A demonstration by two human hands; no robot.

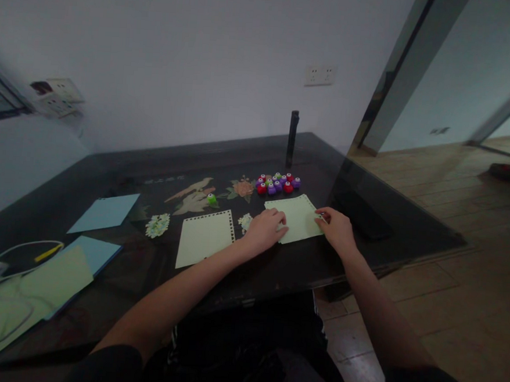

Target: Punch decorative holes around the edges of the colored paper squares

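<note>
Dark-clothed lap [248, 342] nearest camera, against the near edge of a dark table [284, 269]. Toward the table's left edge: pale green sheets [61, 279] overlapping blue ones; another blue sheet [105, 212] just beyond. Working sheet [303, 223], pale green, lies right of middle, near edge side. Second pale green sheet [206, 237], hole-punched, to its left. Left hand [263, 231]: half open, fingertips on the working sheet's left side; whether it grips, cannot tell. Right hand [335, 226]: thumb and fingers drawn together on that sheet's right edge. Clustered red, purple and green punch-like pieces [276, 185] toward the table's far edge. Scrap heap [157, 225] left of the second sheet. Single green piece [212, 199] beyond it.
</note>
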